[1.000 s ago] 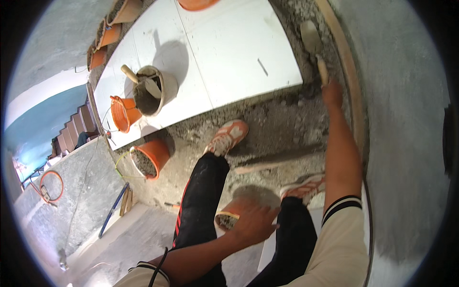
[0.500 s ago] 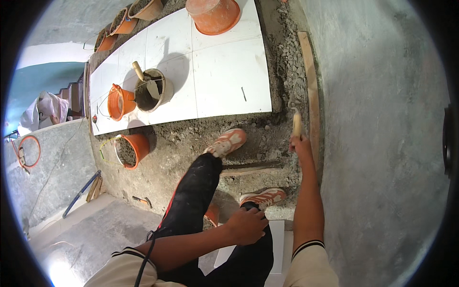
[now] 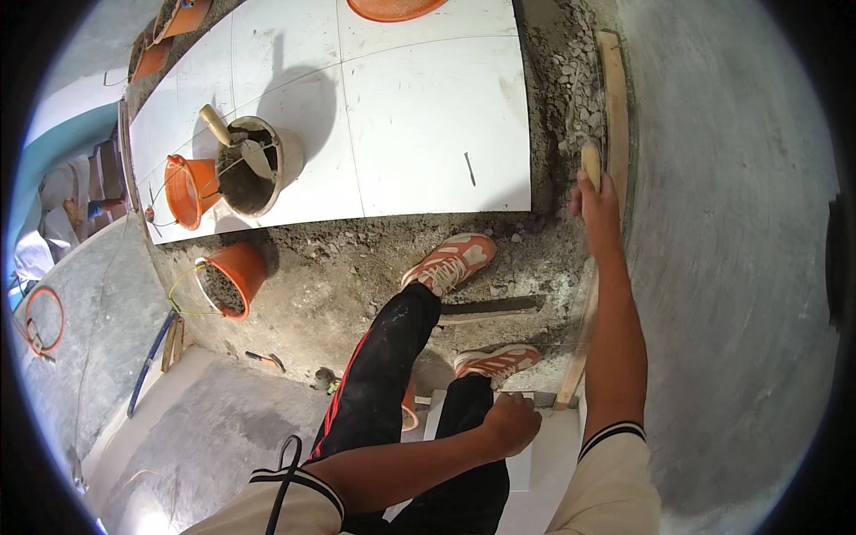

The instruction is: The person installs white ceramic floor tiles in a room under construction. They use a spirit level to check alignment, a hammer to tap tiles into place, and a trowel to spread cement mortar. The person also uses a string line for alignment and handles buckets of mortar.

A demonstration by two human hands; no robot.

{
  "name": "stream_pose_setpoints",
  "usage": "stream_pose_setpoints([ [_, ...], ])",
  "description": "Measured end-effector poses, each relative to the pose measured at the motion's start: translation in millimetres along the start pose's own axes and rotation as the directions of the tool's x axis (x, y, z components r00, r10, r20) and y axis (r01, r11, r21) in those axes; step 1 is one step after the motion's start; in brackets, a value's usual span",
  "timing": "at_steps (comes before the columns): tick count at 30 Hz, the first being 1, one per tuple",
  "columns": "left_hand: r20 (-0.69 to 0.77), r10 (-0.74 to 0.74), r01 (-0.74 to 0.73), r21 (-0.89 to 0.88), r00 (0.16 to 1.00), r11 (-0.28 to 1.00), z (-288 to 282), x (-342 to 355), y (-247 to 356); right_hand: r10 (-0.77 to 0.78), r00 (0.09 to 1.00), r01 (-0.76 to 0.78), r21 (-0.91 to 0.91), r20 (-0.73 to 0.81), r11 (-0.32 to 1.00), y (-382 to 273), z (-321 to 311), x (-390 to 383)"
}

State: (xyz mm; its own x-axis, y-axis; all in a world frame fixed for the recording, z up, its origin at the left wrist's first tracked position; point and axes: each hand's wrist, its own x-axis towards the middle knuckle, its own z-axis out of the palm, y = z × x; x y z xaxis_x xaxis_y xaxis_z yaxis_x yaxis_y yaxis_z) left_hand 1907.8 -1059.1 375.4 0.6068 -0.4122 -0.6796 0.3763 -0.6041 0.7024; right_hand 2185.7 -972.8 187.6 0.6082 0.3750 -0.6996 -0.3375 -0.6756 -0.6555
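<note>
My right hand (image 3: pixel 598 209) is closed round the pale wooden handle (image 3: pixel 589 166) of what looks like a trowel, whose blade I cannot see. It reaches over the rubble strip between the white tiles (image 3: pixel 437 125) and a wooden batten (image 3: pixel 615 107) along the wall. Resting by my right knee, my left hand (image 3: pixel 514 424) is curled into a loose fist with nothing visible in it. A second trowel (image 3: pixel 217 126) with a wooden handle lies across a mortar bucket (image 3: pixel 287 169) on the tiles.
An orange bucket (image 3: pixel 183 194) stands beside the mortar bucket; another (image 3: pixel 242 276), filled with grey mix, is on the rough ground. A dark nail-like piece (image 3: pixel 469 169) lies on the tiles. A grey wall (image 3: pixel 731 223) bounds the right. A hammer (image 3: pixel 265 360) lies at left.
My right hand has moved forward and slightly right along the batten with the trowel. The whole view has shifted, and my left hand has lifted or turned slightly near the knee.
</note>
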Motion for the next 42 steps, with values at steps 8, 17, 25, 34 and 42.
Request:
stream_pose_setpoints([
  [8, -0.015, 0.047, -0.049, -0.18, 0.999, 0.982, -49.2, -1.3, -1.4, -0.195, 0.981, 0.164, -0.479, -0.015, 0.862, -104.0, 17.6, 153.6],
  [17, -0.053, 0.036, -0.048, -0.25, 0.998, 0.967, -65.7, -1.7, -0.5, 0.021, 0.994, 0.032, -0.472, 0.107, 0.881, -144.5, 36.7, 174.2],
  [25, -0.058, 0.032, -0.044, -0.22, 0.998, 0.975, -65.2, -1.4, 0.9, -0.062, 0.989, 0.132, -0.605, 0.134, 0.785, -83.4, 28.4, 139.5],
  [34, -0.073, 0.048, -0.06, -0.164, 0.996, 0.985, -51.5, -0.4, 7.3, -0.133, 0.98, 0.196, -0.609, 0.148, 0.769, -78.5, 18.2, 158.2],
  [42, -0.072, 0.036, -0.049, -0.19, 0.997, 0.981, -33.3, -1.7, 11.1, -0.191, 0.972, 0.234, -0.646, 0.137, 0.726, -49.9, 13.3, 109.4],
])
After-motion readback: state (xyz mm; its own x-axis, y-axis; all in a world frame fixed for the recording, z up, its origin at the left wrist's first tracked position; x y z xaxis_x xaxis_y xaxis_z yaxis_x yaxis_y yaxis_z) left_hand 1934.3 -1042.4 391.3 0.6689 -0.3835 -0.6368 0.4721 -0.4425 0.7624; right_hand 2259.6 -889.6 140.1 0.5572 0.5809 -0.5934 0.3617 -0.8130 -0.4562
